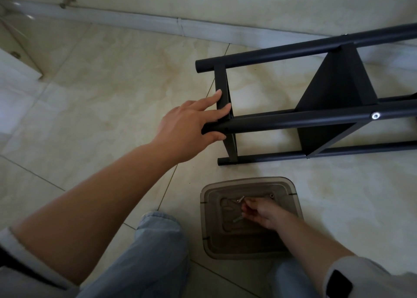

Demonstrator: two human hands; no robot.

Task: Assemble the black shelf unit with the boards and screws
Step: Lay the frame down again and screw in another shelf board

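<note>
The black shelf unit [316,119] lies on its side on the tiled floor, with round black tubes and flat black boards between them. My left hand [191,121] grips the end of the near upper tube, fingers resting on the end board [222,83]. A silver screw head [375,116] shows on that tube further right. My right hand [261,212] reaches into a translucent grey plastic box [291,187] in front of me, fingers pinched on a screw. Two more loose screws [240,199] lie on the box floor.
A wall with a grey skirting board [135,20] runs along the back. A pale cabinet corner [20,65] stands at the left. My knees in light jeans [158,241] are at the bottom, close to the box.
</note>
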